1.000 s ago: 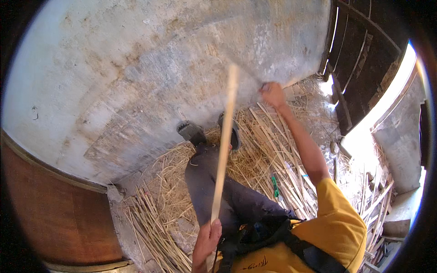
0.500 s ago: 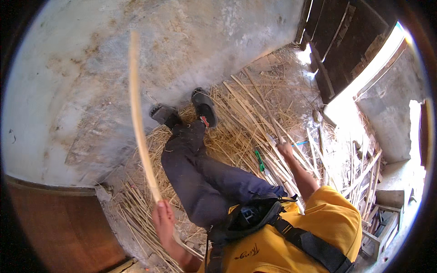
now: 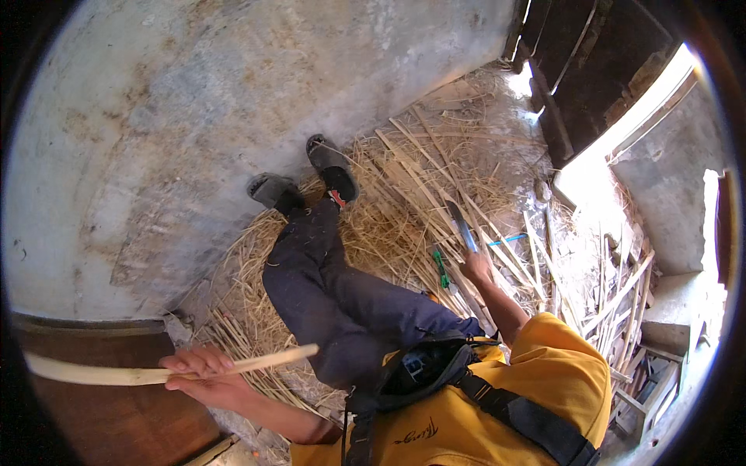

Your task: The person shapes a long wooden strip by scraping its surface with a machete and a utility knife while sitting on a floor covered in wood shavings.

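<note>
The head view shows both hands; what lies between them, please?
In the head view, the legs, straw and a green object lie between the left hand and the right hand.

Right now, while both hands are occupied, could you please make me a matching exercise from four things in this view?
Things:
1. Pale strip
2. Dark blade
3. Small green object
4. Dark slippers

Places:
A. Worn, close to the stained wall
B. Held by its handle end in the right hand
C. Lying among the floor strips, in neither hand
D. Held between the fingers of the left hand

Right pairs: 1-D, 2-B, 3-C, 4-A.
</note>
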`<act>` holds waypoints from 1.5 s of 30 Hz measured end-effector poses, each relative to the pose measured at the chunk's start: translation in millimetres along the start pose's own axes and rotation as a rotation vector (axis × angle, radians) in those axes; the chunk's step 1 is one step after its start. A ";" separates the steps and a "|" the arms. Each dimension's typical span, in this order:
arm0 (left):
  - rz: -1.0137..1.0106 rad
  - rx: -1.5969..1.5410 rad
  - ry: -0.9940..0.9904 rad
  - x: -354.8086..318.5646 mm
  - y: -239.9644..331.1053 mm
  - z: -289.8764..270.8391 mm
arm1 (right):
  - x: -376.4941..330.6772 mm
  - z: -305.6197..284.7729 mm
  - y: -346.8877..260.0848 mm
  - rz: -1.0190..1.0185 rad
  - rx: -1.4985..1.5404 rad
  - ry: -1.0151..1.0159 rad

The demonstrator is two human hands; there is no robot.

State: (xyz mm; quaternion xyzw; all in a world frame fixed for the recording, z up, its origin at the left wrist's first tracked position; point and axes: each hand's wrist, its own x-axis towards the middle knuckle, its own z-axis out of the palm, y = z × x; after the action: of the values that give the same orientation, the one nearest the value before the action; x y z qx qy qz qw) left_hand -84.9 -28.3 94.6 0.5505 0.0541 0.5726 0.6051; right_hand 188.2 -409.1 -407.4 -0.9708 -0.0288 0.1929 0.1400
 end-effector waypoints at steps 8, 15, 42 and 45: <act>-0.053 -0.266 -0.037 9.7 -9.2 17.1 | 10.4 44.8 -55.2 -0.263 -0.104 -0.312; -0.108 -0.306 0.100 -8.0 -40.6 22.0 | 4.7 66.4 -57.4 -0.040 0.019 -0.204; -0.084 -0.103 -0.364 -39.5 -71.2 60.5 | 51.0 4.3 -86.3 -0.307 0.325 -0.174; -0.130 -0.092 -0.361 -47.0 -62.7 52.9 | 14.9 14.0 -82.7 -0.197 0.198 -0.328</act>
State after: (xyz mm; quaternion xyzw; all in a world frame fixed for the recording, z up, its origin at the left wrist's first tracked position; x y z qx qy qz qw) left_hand -24.3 -79.2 42.9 0.6113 -0.0463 0.4264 0.6651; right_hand 196.5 -324.5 -401.9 -0.9003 -0.1270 0.3356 0.2464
